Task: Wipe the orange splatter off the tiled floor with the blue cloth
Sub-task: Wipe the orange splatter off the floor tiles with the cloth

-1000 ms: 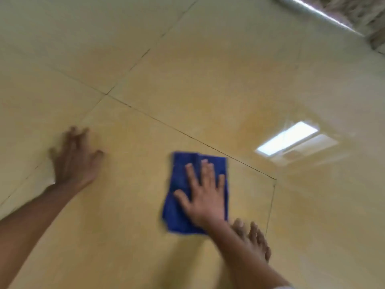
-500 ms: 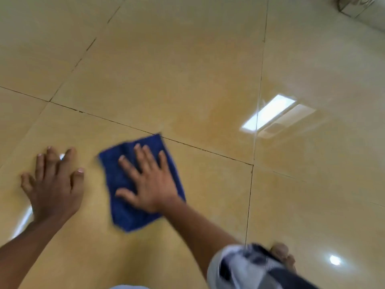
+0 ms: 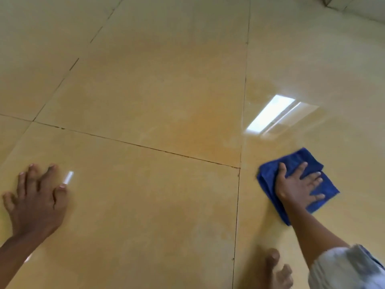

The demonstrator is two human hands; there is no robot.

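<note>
From the head camera, the right hand [image 3: 295,188] presses flat, fingers spread wide, on the folded blue cloth [image 3: 295,163] — it lies just right of a grout line on the glossy beige tiled floor [image 3: 145,205]. A faint orange smear [image 3: 200,122] tints the tile beyond. The left hand [image 3: 37,203] rests splayed — empty — on the floor, well apart.

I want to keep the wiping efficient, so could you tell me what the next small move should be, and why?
Probably sweep the cloth left, across the grout line, onto the orange patch. The right hand presses the cloth flat on the right-hand tile, while that orange tint lies up and left of it. The left hand is braced flat on the floor.
</note>
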